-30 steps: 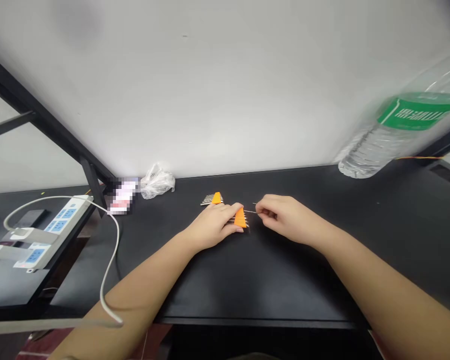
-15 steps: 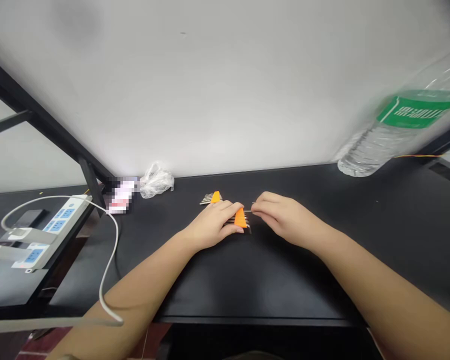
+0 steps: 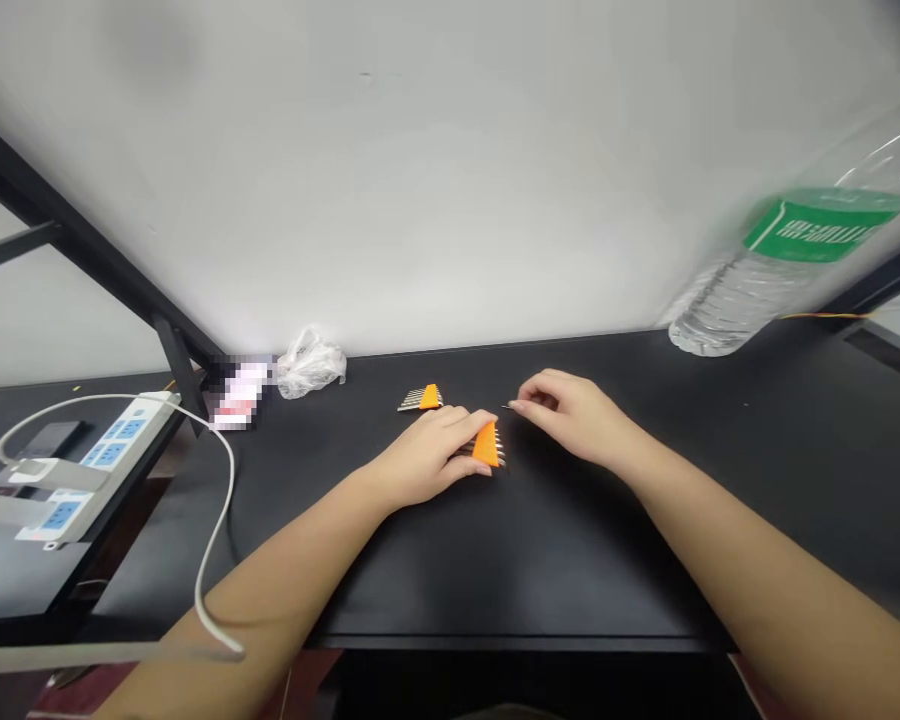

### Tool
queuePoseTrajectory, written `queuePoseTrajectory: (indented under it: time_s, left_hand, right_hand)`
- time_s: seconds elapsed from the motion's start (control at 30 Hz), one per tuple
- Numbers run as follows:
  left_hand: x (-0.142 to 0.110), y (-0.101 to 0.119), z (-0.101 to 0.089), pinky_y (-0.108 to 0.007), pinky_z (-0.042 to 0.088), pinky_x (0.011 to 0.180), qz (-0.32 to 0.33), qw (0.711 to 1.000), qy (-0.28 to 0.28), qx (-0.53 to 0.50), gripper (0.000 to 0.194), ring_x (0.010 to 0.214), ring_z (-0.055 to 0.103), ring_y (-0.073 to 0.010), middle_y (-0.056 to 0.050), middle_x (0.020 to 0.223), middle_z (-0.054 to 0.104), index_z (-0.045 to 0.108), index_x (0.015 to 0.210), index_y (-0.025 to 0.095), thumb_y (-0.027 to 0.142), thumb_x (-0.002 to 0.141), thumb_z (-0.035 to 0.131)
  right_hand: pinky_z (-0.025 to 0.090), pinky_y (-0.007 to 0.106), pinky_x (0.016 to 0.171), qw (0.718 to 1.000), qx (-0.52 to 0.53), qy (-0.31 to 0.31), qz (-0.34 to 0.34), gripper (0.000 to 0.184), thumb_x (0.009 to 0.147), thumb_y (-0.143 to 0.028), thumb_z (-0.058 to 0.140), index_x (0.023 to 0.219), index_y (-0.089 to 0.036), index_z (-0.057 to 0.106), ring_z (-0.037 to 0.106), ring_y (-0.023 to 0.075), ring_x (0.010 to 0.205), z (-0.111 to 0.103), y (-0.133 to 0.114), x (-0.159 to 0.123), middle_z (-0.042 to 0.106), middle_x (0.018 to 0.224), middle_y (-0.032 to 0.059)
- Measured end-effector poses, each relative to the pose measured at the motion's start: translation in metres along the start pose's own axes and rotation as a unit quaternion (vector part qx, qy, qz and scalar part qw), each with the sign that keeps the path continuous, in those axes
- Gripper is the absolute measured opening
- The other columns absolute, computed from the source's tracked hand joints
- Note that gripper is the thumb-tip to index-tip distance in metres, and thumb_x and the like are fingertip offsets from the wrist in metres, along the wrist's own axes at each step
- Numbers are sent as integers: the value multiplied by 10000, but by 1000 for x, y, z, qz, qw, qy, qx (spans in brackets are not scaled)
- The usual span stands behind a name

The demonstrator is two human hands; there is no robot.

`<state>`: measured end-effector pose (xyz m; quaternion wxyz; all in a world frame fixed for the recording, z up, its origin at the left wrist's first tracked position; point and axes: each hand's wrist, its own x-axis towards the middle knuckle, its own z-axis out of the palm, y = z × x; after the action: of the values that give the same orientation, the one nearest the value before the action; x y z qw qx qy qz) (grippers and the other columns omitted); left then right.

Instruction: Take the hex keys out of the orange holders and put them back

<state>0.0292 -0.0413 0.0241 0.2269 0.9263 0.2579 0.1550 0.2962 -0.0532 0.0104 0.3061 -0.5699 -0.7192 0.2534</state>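
- Orange pin combs lie on the black bench, towards its far edge and about midway along it: the near comb is under the left hand, and the far comb is just beyond that hand. Each is an orange plastic wedge with a row of metal pins
- Left hand – curled over the near comb and grasping it, with the fingers across the comb's orange back and its pins sticking out to the right
- Right hand – raised just beside the near comb, not touching it, with the thumb and fingertips pinched on a thin metal pin whose tip shows to the left
- Far edge of the bench – a crumpled plastic bag lies beside a pixelated object, against a white wall
- Far right corner – a clear water bottle with a green label, blurred
- Left of the bench – a power strip with blue sockets sits on a lower surface, and a white cable loops near it
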Motion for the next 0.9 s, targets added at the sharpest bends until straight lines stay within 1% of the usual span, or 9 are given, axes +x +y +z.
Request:
queuePoseTrajectory:
  time_s: [0.07, 0.17, 0.23, 0.3, 0.4, 0.5, 0.6, 0.73, 0.9]
  left_hand:
    - [0, -2, 0, -363, 451, 880, -12, 1000, -5, 5, 508, 915, 558, -226, -63, 987, 610, 476, 1405, 227, 502, 988, 564]
    - [-1, -4, 0, -355, 453, 854, -25, 1000, -8, 10, 514, 896, 563, -226, -59, 965, 608, 485, 1400, 229, 519, 982, 565]
    - [-1, -5, 0, -351, 454, 853, -29, 999, -5, 15, 523, 897, 567, -226, -56, 958, 606, 485, 1410, 239, 525, 980, 566]
    - [-1, -7, 1, -344, 454, 851, -34, 999, 2, 19, 534, 906, 570, -225, -57, 972, 608, 478, 1428, 253, 527, 978, 568]
    - [-1, -11, 2, -332, 455, 835, -43, 999, 5, 23, 548, 910, 568, -222, -59, 996, 611, 480, 1436, 264, 543, 973, 568]
    - [-1, -13, 3, -325, 454, 814, -51, 998, 0, 27, 545, 894, 562, -218, -53, 977, 608, 497, 1423, 268, 558, 967, 570]
    - [0, -13, 3, -325, 452, 808, -51, 998, -5, 30, 536, 882, 560, -215, -47, 959, 604, 500, 1419, 268, 557, 972, 563]
    - [0, -13, 3, -332, 454, 820, -46, 998, -1, 32, 544, 899, 570, -220, -53, 974, 610, 491, 1431, 264, 552, 975, 563]
    - [0, -13, 4, -338, 457, 830, -48, 998, -1, 30, 545, 918, 578, -225, -57, 998, 621, 491, 1426, 267, 560, 971, 563]
  right_hand:
    - [471, 342, 712, 993, -112, -8, -19, 197, 880, -405, 669, 944, -220, 683, 601, 197, 795, -5, 12, 2, 644, 993, 60]
    - [451, 312, 643, 979, -191, -65, -35, 45, 852, -252, 634, 833, -217, 656, 599, 190, 749, -3, 19, 1, 639, 916, 55]
    - [415, 292, 587, 973, -215, -80, -39, 97, 830, -179, 603, 741, -216, 614, 584, 177, 692, 1, 15, -2, 626, 826, 45]
    - [378, 285, 548, 970, -229, -77, -37, 119, 804, -151, 605, 705, -217, 589, 568, 171, 654, 4, 8, -5, 619, 781, 43]
    - [371, 283, 552, 972, -213, -85, -46, 116, 778, -139, 605, 701, -220, 571, 563, 169, 647, 3, -3, -8, 618, 759, 31]
    - [391, 271, 564, 982, -142, -110, -64, 103, 804, -147, 566, 743, -229, 554, 546, 149, 618, -1, -12, -10, 610, 729, -9]
    - [412, 269, 595, 986, -88, -105, -96, 93, 832, -148, 537, 804, -233, 565, 550, 142, 634, -3, -20, -11, 617, 745, -22]
    - [421, 280, 620, 985, -73, -84, -131, 106, 843, -141, 544, 854, -230, 599, 568, 152, 679, -2, -23, -12, 646, 810, 1]
    - [428, 291, 629, 981, -86, -77, -154, 118, 868, -131, 541, 849, -229, 605, 557, 156, 681, -3, -23, -13, 630, 813, 12]
